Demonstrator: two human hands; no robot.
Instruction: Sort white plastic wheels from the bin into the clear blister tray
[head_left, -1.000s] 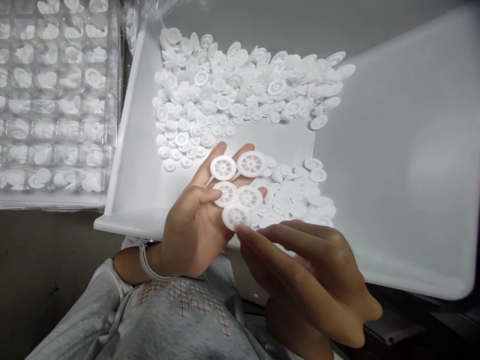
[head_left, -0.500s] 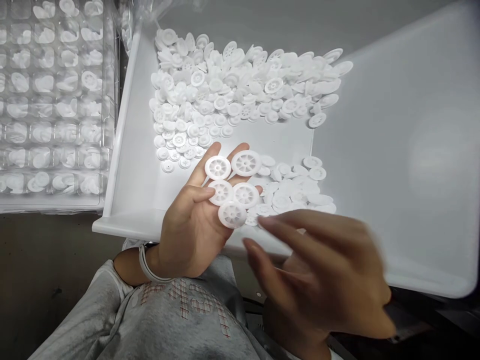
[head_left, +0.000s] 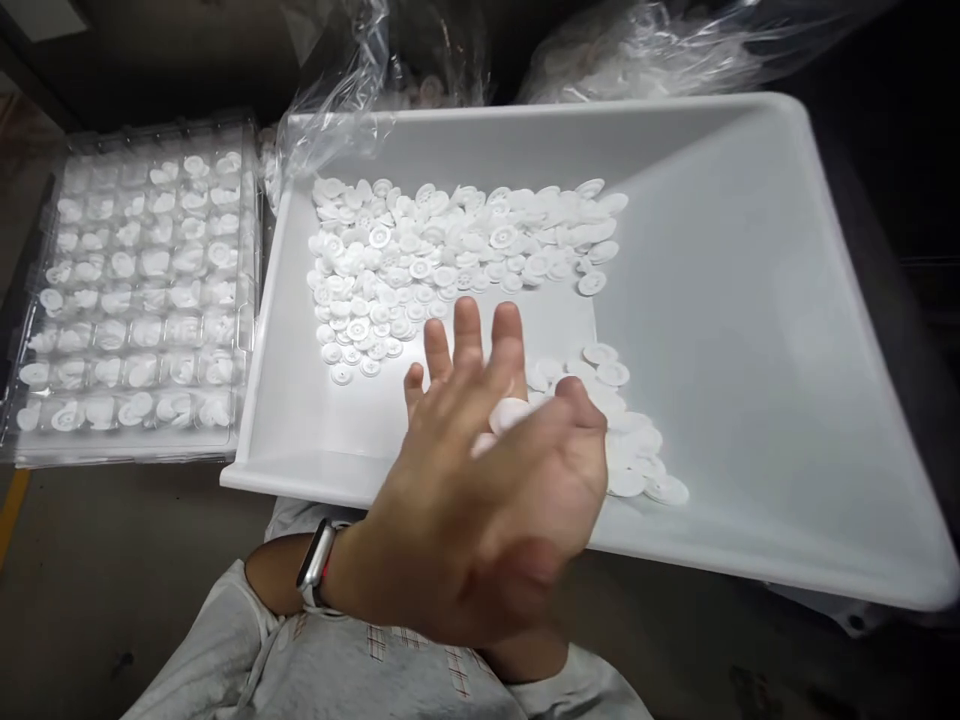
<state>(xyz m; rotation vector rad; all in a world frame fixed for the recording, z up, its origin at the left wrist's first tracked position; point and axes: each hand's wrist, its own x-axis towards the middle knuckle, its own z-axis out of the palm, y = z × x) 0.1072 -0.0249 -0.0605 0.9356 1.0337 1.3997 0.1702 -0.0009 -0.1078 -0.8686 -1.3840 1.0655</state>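
Note:
My left hand [head_left: 427,520], with a watch on its wrist, is turned back upward over my right hand. Its fingers are smeared by motion. Below it, my right hand [head_left: 574,485] appears to lie palm up, its fingers stretched toward the tray's far side and its thumb at the right. White plastic wheels [head_left: 510,413] show between the two palms, apparently lying in my right hand; the left hand covers most of them. Both hands are above the front part of a white tray [head_left: 720,400]. A smaller pile of white wheels [head_left: 634,440] lies just right of them.
A large heap of white wheels [head_left: 450,240] fills the tray's far left. Left of the tray stands a clear compartment tray [head_left: 244,250] with white pieces in its cells. Clear plastic bags [head_left: 652,50] lie behind, one [head_left: 345,125] hanging over the tray's rear-left corner.
My left hand has turned over, from showing several spoked wheels on its open palm to back upward. My right hand has moved left beneath it. The view has shifted, showing more of the tray.

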